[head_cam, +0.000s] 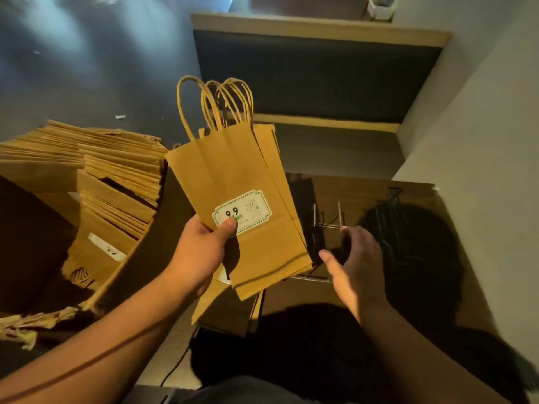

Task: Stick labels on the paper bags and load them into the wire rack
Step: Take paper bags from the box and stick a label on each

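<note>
My left hand [201, 252] grips a small fanned bunch of flat brown paper bags [233, 176] with twisted handles pointing up. The thumb presses on the white and green label [243, 212] of the front bag, printed "9.9". My right hand [354, 258] hovers to the right of the bags with fingers spread and relaxed, holding nothing, just above the black wire rack [326, 228] that stands on the wooden table [437, 258]. The rack's wires are partly lost in shadow.
An open cardboard box [96, 258] at the left holds several stacked flat paper bags [116, 182]. More flat bags [224, 310] lie under my left hand. A grey wall [481, 141] borders the table on the right; a dark bench [315, 74] lies beyond.
</note>
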### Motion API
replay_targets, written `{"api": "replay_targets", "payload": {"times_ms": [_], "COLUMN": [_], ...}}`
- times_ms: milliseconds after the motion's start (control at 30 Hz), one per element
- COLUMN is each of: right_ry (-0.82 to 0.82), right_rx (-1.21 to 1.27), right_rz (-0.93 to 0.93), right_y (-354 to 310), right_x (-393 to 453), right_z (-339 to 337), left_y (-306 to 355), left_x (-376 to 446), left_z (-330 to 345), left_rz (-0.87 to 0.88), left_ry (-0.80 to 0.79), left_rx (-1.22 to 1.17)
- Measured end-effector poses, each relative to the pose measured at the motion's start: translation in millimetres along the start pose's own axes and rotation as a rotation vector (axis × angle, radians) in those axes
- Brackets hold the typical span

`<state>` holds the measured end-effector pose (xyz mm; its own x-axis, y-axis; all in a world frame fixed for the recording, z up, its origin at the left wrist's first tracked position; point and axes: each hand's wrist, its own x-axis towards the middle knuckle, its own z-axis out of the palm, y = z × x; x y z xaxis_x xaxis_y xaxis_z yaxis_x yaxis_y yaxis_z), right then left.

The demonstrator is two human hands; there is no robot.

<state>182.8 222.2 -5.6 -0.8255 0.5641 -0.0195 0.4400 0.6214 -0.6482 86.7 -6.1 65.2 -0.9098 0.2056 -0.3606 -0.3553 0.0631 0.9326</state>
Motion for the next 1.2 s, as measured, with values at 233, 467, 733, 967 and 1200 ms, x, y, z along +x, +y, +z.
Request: {"api": "replay_targets", "payload": {"times_ms": [233,467,733,967,1200], "right_ry": [-0.266,-0.242,-0.233,-0.19,-0.218], "right_rx": [-0.42,-0.527,-0.833,-0.877,-0.914], "right_rz": [0.172,0.187,0.02,0.026,0.123], "right_y": [-8.7,0.0,53.4,124.1,150.6], "right_x": [37.0,56.1,78.5,78.8,73.5], "right_z": [28.9,30.7,-44.5,-103.7,-133.7], "left_y": [-8.8,1.4,7.5,-5.7,-17.4], "left_x": [-10.8,-17.6,-16.4,-10.3,-3.3], "left_z": [18.2,17.8,43.5,72.8,102.0], "left_rz": [0.003,0.013,0.046,0.016,-0.019], "left_ry": [0.055,0.101,0.01,-0.073,-0.114], "left_rx": [0.05,0.032,0.101,0.119,0.145]}}
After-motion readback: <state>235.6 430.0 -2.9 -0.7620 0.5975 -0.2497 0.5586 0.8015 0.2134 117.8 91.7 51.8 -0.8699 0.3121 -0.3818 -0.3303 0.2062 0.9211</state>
